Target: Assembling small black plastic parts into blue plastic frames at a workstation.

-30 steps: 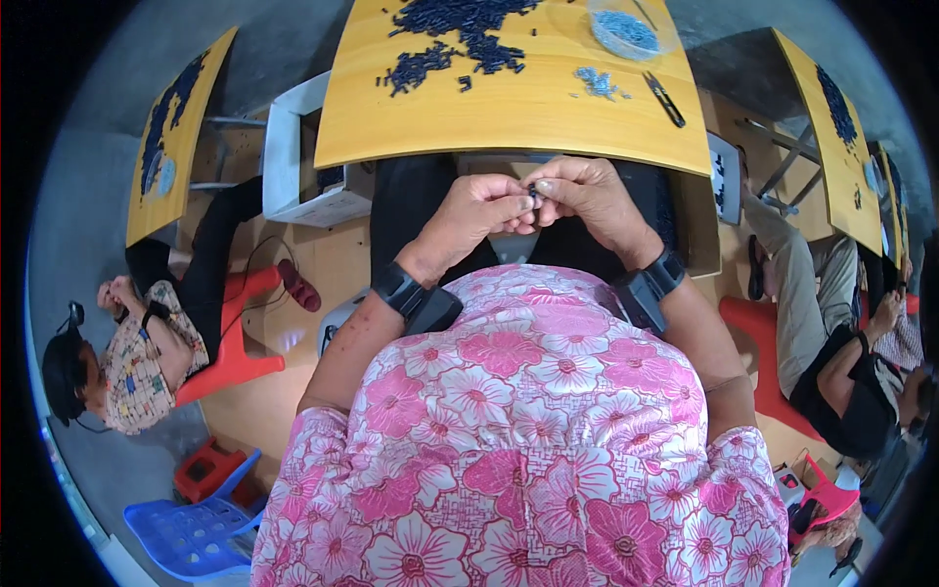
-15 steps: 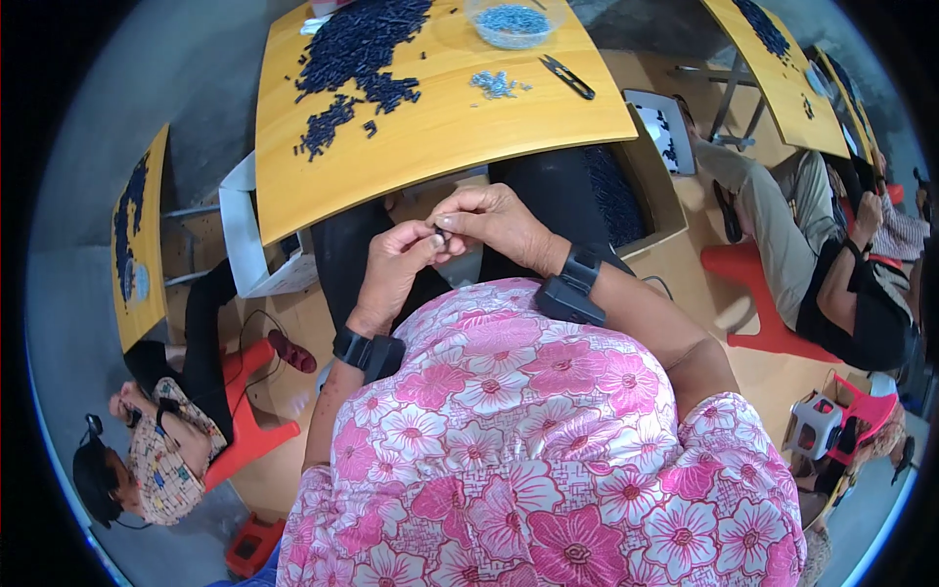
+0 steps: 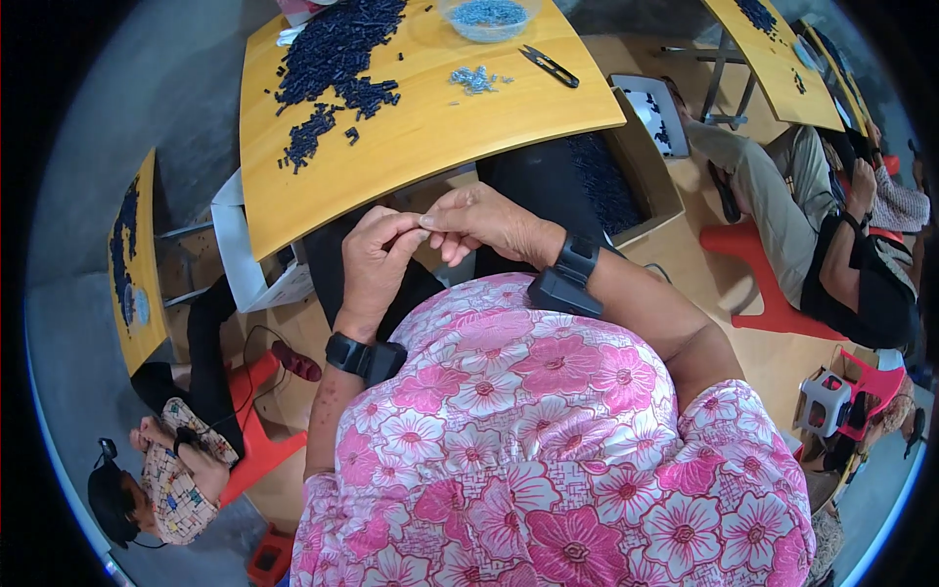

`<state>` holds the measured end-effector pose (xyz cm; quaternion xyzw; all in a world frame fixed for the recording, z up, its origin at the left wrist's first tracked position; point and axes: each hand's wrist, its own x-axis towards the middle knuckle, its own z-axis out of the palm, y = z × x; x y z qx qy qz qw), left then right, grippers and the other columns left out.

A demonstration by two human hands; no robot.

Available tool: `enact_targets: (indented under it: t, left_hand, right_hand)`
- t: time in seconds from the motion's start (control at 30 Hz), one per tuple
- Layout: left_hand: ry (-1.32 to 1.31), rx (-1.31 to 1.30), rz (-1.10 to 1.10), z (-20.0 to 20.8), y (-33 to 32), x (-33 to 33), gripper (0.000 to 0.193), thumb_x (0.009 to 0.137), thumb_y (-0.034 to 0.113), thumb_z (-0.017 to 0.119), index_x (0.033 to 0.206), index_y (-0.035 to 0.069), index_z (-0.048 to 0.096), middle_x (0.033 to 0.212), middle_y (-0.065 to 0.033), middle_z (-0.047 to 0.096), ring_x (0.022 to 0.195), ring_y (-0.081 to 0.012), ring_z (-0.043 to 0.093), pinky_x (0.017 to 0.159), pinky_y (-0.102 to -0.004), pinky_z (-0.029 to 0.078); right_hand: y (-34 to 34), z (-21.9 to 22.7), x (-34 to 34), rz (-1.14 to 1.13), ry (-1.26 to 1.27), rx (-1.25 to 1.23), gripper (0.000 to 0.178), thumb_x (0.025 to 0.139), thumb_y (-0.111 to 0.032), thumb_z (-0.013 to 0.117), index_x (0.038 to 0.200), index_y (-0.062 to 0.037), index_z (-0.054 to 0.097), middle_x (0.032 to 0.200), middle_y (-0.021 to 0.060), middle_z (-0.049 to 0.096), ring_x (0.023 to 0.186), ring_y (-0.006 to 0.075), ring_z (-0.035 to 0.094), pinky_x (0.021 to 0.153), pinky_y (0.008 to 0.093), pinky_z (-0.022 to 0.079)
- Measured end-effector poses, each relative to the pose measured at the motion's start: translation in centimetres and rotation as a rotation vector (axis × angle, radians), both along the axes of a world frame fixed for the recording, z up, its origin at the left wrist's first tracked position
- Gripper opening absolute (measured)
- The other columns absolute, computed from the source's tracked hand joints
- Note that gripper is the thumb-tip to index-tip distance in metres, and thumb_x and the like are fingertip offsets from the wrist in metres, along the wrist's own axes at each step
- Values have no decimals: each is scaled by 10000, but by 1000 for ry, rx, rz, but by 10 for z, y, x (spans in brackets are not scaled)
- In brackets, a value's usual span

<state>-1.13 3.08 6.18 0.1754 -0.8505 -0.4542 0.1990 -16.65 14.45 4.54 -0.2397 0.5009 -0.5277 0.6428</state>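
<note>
Above my lap, just short of the table's near edge, my left hand [image 3: 377, 256] and my right hand [image 3: 481, 220] meet fingertip to fingertip. Both are closed in a pinch, and whatever lies between the fingers is too small or hidden to name. On the yellow table [image 3: 440, 122] ahead is a large heap of short dark-blue tube-like pieces [image 3: 337, 59]. A little pile of small silvery-blue parts [image 3: 474, 80] lies right of it. Further back stands a clear round tub [image 3: 489, 20] of similar small parts. Black thread snips [image 3: 550, 67] rest near the table's right side.
Under the table's right side, a cardboard box [image 3: 646, 176] holds many dark pieces, with a white tray [image 3: 650, 112] beyond it. A white box [image 3: 256, 245] stands at the left. People sit on red stools [image 3: 758, 269] at tables on both sides.
My left hand has turned, with its back now more toward me, and the joined fingertips have shifted slightly left. The view has tilted a little, so the table sits higher and further left.
</note>
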Motion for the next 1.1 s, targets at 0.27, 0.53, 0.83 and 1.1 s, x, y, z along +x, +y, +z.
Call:
enact_targets:
  t: [0.27, 0.53, 0.83, 1.1]
  left_hand:
    - [70, -18, 69, -1, 0, 3, 145, 745, -30, 681, 884, 9, 694, 780, -59, 595, 718, -154, 570, 636, -251, 450]
    - [99, 152, 100, 8, 2, 4, 209, 768, -27, 672, 967, 34, 690, 817, -18, 598, 731, -84, 549, 633, -223, 436]
    - [236, 199, 59, 6, -2, 8, 213, 771, -55, 663, 958, 43, 692, 886, -37, 635, 785, -101, 591, 701, -224, 484]
    - [233, 127, 51, 8, -3, 8, 173, 769, -36, 672, 920, 44, 700, 843, -51, 638, 766, -124, 604, 671, -237, 480]
  right_hand:
    - [-3, -11, -1, 39, -135, -104, 220, 907, -243, 614, 925, -24, 627, 731, 13, 614, 628, 81, 598, 598, 194, 505]
    - [-3, 13, -1, 65, 261, -282, 193, 898, -143, 554, 1018, 1, 601, 762, -2, 572, 675, 59, 539, 638, 223, 471]
    - [-4, 31, 6, -3, 541, -386, 230, 883, -106, 586, 1065, 34, 597, 837, 26, 595, 681, 80, 557, 643, 230, 485]
    - [-2, 21, 7, -14, 367, -370, 233, 904, -74, 561, 1107, 37, 596, 849, 24, 594, 686, 69, 553, 643, 225, 483]
